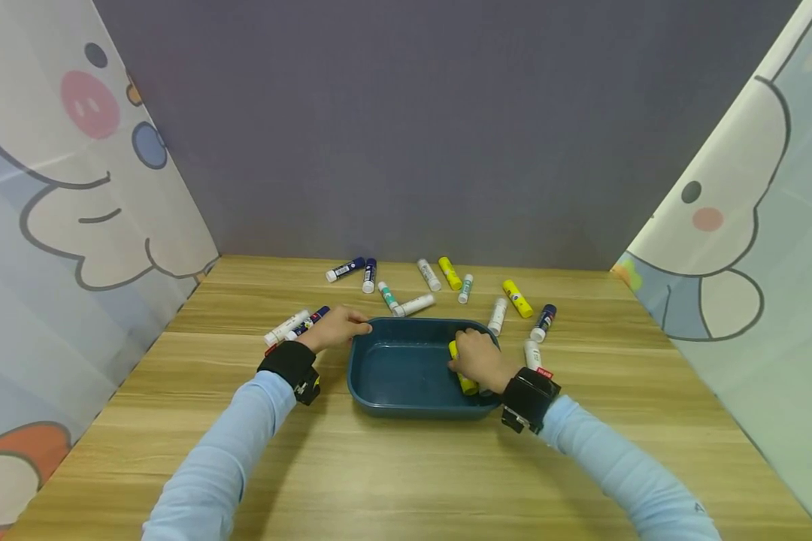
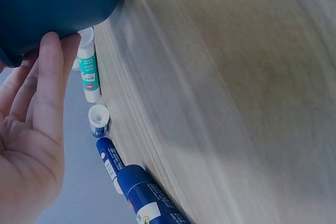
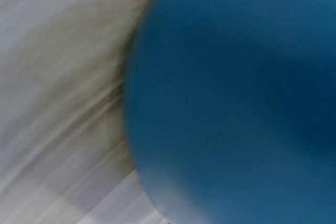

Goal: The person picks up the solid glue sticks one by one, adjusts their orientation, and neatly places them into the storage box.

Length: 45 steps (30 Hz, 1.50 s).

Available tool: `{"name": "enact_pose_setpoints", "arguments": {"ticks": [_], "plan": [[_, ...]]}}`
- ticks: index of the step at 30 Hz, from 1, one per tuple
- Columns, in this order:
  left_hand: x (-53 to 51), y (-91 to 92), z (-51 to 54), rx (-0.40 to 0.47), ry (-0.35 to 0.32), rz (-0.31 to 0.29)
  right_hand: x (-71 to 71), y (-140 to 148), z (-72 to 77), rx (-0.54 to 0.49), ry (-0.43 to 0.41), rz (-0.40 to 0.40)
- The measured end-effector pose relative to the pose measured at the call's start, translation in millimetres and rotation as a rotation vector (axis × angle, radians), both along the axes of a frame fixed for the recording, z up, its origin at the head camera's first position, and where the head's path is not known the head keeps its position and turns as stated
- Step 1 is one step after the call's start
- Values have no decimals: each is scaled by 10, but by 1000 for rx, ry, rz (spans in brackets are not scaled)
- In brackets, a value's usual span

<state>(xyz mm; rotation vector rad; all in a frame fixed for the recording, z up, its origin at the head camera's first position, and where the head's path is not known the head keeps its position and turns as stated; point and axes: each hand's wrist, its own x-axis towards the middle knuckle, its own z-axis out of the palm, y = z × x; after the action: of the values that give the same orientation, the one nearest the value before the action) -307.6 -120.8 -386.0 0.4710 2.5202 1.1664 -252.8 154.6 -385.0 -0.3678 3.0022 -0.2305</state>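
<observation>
A dark blue plastic tub (image 1: 406, 412) sits on the table. My left hand (image 1: 338, 328) holds its left rim; in the left wrist view the fingers (image 2: 50, 87) lie along the tub's outer wall (image 2: 58, 3), and the thumb is mostly hidden. Inside the tub's right end, my right hand (image 1: 480, 357) grips a yellow glue stick (image 1: 468, 385), partly covered by the fingers. Beside that stick lies a pale glue stick (image 1: 485, 391), mostly hidden under the hand. The right wrist view has only the blurred tub wall (image 3: 226, 103), without the hand.
Behind the tub lie several glue sticks: dark blue (image 1: 369, 276), white (image 1: 416, 304), yellow (image 1: 449, 273) and small green-and-white (image 1: 466, 288). More lie left, near the white stick (image 1: 287, 327), and right, near the dark blue one (image 1: 544, 323). A grey panel (image 1: 406, 150) stands behind.
</observation>
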Motion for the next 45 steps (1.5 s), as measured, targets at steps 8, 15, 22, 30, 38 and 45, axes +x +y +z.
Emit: {"name": "enact_pose_setpoints", "arguments": {"ticks": [8,15,22,30,38,45], "plan": [[-13,0,-10,-1,8,-7,0,24,-2,5,9,2],[-17,3,-25,12,21,-8,-6,35,23,-18,3,3],[-2,15,-17,12,25,-13,31,48,65,-59,-18,-5],[-8,12,-12,9,16,-6,84,56,179,-113,-8,-11],[-6,24,0,18,30,-13,149,133,298,-159,50,4],[2,40,21,-8,26,-6,174,328,348,-189,123,-9]]}}
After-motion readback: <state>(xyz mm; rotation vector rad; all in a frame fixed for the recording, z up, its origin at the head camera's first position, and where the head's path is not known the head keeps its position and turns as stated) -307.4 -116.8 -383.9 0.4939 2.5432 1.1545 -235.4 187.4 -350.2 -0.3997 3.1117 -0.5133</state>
